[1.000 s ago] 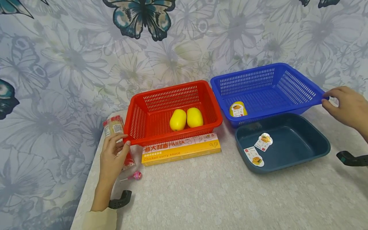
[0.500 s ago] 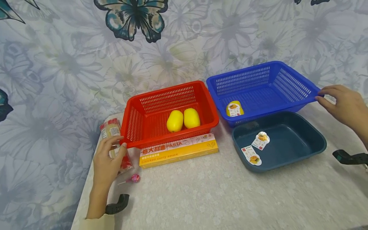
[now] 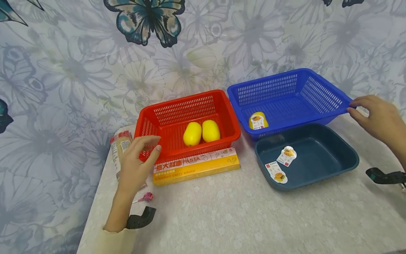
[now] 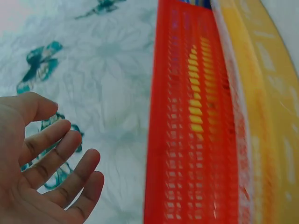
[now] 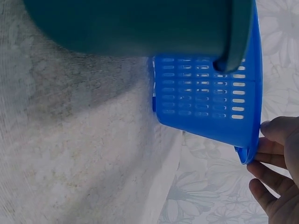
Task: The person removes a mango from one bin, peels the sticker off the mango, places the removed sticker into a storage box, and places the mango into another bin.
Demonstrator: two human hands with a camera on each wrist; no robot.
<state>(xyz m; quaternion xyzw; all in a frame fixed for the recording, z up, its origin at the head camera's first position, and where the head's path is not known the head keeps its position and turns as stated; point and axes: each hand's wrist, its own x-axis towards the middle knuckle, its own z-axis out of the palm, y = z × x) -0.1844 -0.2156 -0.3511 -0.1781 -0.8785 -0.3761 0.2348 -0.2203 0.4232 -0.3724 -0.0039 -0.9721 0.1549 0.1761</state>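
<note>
My left hand [image 3: 136, 167] hovers near the front left corner of the red basket [image 3: 172, 141], its fingers loosely bent and holding nothing. In the left wrist view the left hand [image 4: 56, 168] is apart from the red basket [image 4: 163, 140]. Two yellow oval fruits [image 3: 192, 134] lie inside that basket. My right hand [image 3: 379, 118] grips the right corner of the blue basket [image 3: 285, 106] between thumb and fingers, as the right wrist view also shows on the blue rim [image 5: 256, 93]. One yellow fruit with a sticker [image 3: 257, 121] sits in the blue basket.
A dark teal tub [image 3: 323, 158] holding two paper labels [image 3: 276, 172] stands in front of the blue basket. A yellow pasta box [image 3: 196, 168] lies before the red basket. At the left are a pasta packet [image 3: 122, 141] and a lollipop [image 3: 148, 197]. A patterned wall [image 3: 184, 63] rises behind.
My left hand has let go of the red basket's corner and moved to the right. The right hand keeps its grip on the blue basket. The whole view shifted slightly.
</note>
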